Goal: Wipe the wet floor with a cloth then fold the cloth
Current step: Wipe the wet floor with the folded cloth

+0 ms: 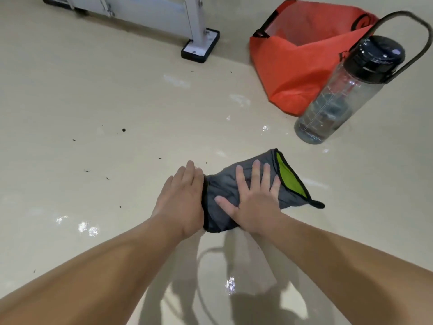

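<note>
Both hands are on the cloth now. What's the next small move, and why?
Probably slide the cloth toward the wet glints near the bottle. The right hand lies flat on the bunched cloth and the left hand is pressed against its left edge, so it is ready to push, and shiny patches still show on the floor there. Folding looks premature.

Beige floor (93,102) left of left hand (180,198) open; clear plastic bottle (346,95), orange bag (295,66) block far right.
</note>
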`<action>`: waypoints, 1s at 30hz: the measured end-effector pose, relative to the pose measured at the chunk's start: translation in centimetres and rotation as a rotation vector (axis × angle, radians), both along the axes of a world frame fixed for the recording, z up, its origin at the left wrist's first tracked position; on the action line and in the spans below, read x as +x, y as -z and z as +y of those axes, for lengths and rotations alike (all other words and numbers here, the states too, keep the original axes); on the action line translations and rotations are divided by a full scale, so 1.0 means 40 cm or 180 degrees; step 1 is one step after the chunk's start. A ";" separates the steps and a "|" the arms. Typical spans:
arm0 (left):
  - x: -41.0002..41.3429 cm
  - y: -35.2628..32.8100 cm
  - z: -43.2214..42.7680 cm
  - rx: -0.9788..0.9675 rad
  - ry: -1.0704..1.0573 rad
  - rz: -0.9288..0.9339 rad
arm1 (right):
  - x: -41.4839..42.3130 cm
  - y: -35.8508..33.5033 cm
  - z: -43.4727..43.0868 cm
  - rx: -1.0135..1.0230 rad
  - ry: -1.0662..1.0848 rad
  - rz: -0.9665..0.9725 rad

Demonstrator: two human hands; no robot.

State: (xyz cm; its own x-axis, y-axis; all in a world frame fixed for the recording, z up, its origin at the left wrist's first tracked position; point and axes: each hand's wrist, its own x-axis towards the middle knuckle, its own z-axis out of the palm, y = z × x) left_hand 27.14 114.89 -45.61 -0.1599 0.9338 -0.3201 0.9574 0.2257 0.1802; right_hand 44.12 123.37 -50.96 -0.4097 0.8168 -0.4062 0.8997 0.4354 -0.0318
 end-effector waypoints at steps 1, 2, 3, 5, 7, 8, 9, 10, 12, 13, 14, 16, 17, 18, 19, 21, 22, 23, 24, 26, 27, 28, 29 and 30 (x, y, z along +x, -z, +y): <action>-0.009 -0.005 -0.001 0.0022 -0.0203 -0.0016 | -0.030 0.002 0.044 -0.0059 -0.0098 0.0017; -0.017 -0.009 0.000 0.0049 -0.0367 -0.0064 | -0.056 0.004 0.088 -0.0100 -0.0194 0.0055; -0.022 -0.014 0.001 0.0053 -0.0497 -0.0137 | -0.078 0.005 0.129 -0.0123 -0.0285 0.0112; -0.026 -0.020 0.003 0.0046 -0.0681 -0.0300 | -0.114 0.001 0.217 -0.0118 -0.0426 0.0220; -0.021 -0.028 0.012 0.0086 -0.0772 -0.0377 | -0.142 -0.006 0.305 -0.0139 -0.0426 0.0221; -0.014 -0.032 0.018 0.0101 -0.0802 -0.0421 | -0.149 -0.013 0.345 -0.0185 -0.0354 0.0198; -0.004 -0.037 0.025 0.0090 -0.0842 -0.0480 | -0.154 -0.019 0.377 -0.0237 -0.0247 0.0169; 0.009 -0.042 0.034 0.0061 -0.0887 -0.0549 | -0.155 -0.022 0.400 -0.0271 -0.0137 0.0134; 0.039 -0.053 0.055 0.0031 -0.0953 -0.0710 | -0.153 -0.022 0.413 -0.0258 0.0036 0.0089; 0.059 -0.062 0.066 0.0041 -0.0959 -0.0787 | -0.150 -0.017 0.404 -0.0211 0.0090 0.0123; 0.081 -0.069 0.076 0.0037 -0.0946 -0.0851 | -0.145 -0.010 0.387 -0.0130 0.0125 0.0172; 0.118 -0.073 0.089 0.0044 -0.0926 -0.0902 | -0.128 0.009 0.338 0.0056 0.0158 0.0303; 0.136 -0.071 0.095 0.0091 -0.0898 -0.0877 | -0.109 0.016 0.312 0.0115 0.0126 0.0375; 0.146 -0.066 0.097 0.0138 -0.0894 -0.0854 | -0.092 0.020 0.284 0.0154 0.0023 0.0435; 0.155 -0.063 0.098 0.0158 -0.0918 -0.0879 | -0.069 0.022 0.254 0.0187 -0.0140 0.0471; 0.175 -0.061 0.103 0.0213 -0.0977 -0.1014 | -0.003 0.018 0.201 0.0225 -0.0545 0.0470; 0.193 -0.060 0.111 0.0241 -0.0967 -0.1064 | 0.043 0.016 0.181 0.0184 -0.0759 0.0446; 0.207 -0.062 0.115 0.0252 -0.0942 -0.1081 | 0.089 0.015 0.162 0.0134 -0.0962 0.0479; 0.228 -0.062 0.122 0.0242 -0.0896 -0.1076 | 0.140 0.017 0.149 0.0098 -0.1109 0.0576; 0.274 -0.067 0.142 0.0171 -0.0740 -0.1053 | 0.243 0.014 0.149 0.0059 -0.1300 0.0784; 0.299 -0.068 0.154 0.0132 -0.0618 -0.1043 | 0.294 0.014 0.167 0.0023 -0.1353 0.0753; 0.328 -0.067 0.169 0.0091 -0.0479 -0.1034 | 0.344 0.010 0.193 -0.0012 -0.1324 0.0648; 0.356 -0.069 0.185 0.0030 -0.0339 -0.1010 | 0.389 0.002 0.222 -0.0054 -0.1229 0.0522; 0.386 -0.071 0.200 -0.0037 -0.0186 -0.0987 | 0.435 -0.008 0.253 -0.0075 -0.1071 0.0427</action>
